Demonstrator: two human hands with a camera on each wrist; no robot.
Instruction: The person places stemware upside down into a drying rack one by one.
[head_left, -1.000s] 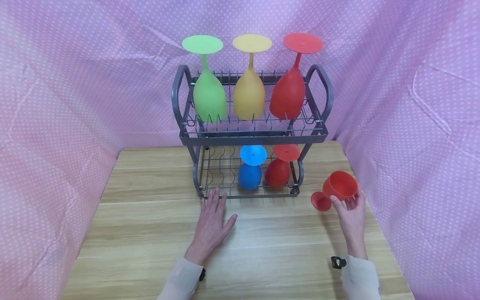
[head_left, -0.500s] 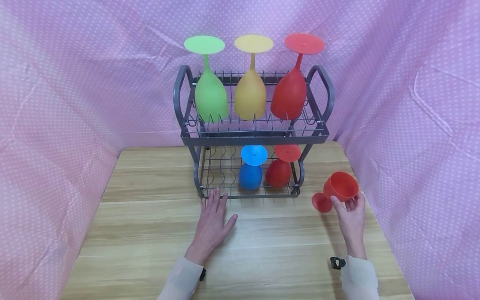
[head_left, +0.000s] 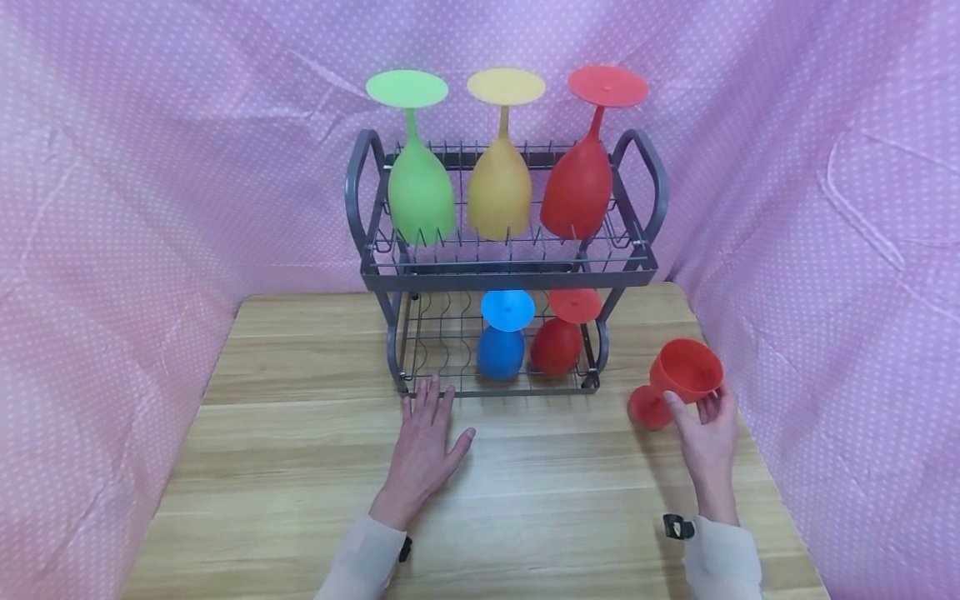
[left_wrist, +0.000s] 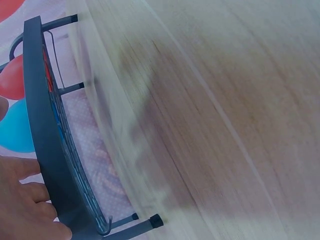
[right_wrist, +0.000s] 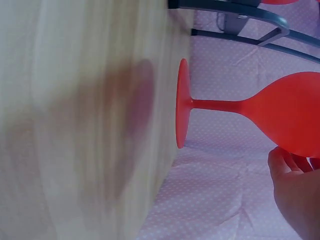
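Observation:
My right hand holds a red plastic wine glass by its bowl, mouth up, to the right of the rack. In the right wrist view the glass's foot hangs above the tabletop, with its shadow on the wood. My left hand lies with straight fingers at the front rail of the dark two-tier dish rack. The left wrist view has the fingertips against that rail. Upside down on the lower tier stand a blue glass and a red glass.
Along the upper tier, a green glass, a yellow glass and a red glass stand upside down. The rack's curved handle rises at its right side. Pink dotted cloth encloses the wooden table.
My right hand and the red wine glass have shifted slightly to the right, and the glass's foot has come a little nearer. The left hand stays at the rail.

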